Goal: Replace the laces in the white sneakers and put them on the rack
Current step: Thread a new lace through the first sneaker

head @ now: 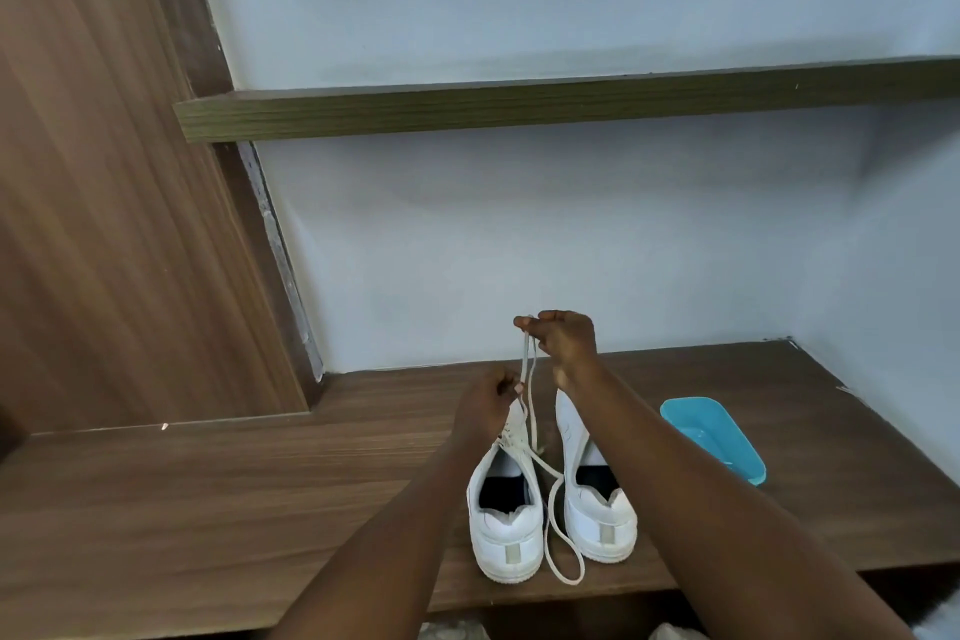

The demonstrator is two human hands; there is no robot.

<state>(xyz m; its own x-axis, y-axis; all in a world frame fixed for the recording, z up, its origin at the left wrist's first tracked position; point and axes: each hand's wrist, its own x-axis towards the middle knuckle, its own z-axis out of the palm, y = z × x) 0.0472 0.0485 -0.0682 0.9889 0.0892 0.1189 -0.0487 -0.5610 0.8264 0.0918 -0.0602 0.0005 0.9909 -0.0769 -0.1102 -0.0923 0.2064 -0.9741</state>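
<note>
My right grip (566, 343) pinches the lace (528, 364), held high to draw it taut. My left grip (485, 403) grasps the sneaker (506, 541) near its eyelets, steadying it on the tabletop (260, 483), maybe pinching lace too.

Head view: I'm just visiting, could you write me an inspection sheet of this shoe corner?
Surface: wooden shelf.
Job's things: left sneaker and right sneaker side by side, heels toward camera; lace runs from left sneaker, loop trailing between them.
Clutter: blue tray right of the sneakers.
Hands: right hand pinches the lace, raised; left hand pinches it at the eyelets.
Cables: nothing seen.
Surroundings: upper shelf, pale wall, wood panel at left.
</note>
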